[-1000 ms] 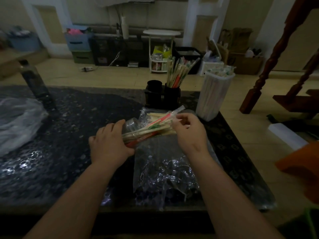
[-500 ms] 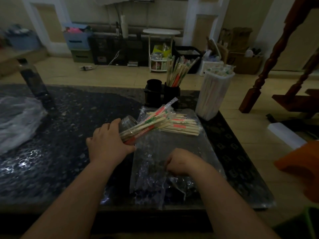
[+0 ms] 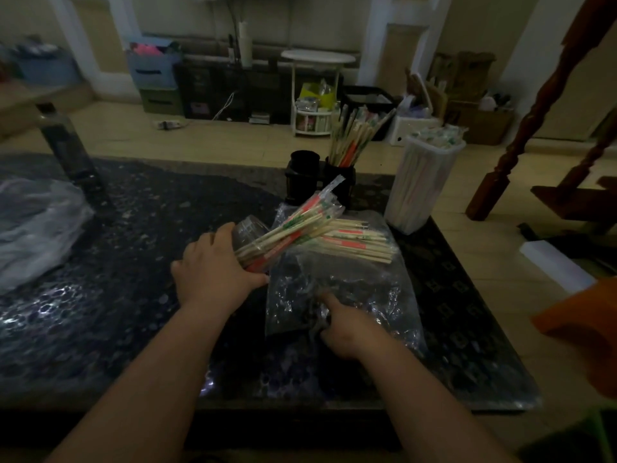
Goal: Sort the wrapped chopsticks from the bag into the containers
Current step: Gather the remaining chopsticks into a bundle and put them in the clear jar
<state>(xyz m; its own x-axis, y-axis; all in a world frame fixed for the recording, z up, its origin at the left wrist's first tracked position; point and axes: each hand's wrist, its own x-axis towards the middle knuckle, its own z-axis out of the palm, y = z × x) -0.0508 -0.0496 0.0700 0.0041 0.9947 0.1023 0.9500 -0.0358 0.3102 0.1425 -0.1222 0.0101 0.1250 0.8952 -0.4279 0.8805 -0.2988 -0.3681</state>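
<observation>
nearest the viewer, the right hand point(image 3: 347, 329) lies on the near end of the clear crinkled plastic bag point(image 3: 384, 295). its fingers are curled into the film and appear to pinch it down on the dark speckled table point(image 3: 133, 262); blur leaves the exact hold uncertain. just beyond and to the left, the left hand point(image 3: 213, 269) is clenched round the butt of a bundle of paper-wrapped bamboo chopsticks point(image 3: 293, 228). the bundle's long axis runs from the palm up and to the right, tips pointing at the black two-cup holder point(image 3: 305, 172). the remaining wrapped chopsticks point(image 3: 357, 243) lie flat at the bag's far end, touching the bundle, with their long axis nearly left to right and their ends toward the tall white translucent container point(image 3: 417, 192). judgement: the loaded left hand is nearer the holder, straight along the bundle's axis; the right hand is nearer the white container, which looks packed full.
</observation>
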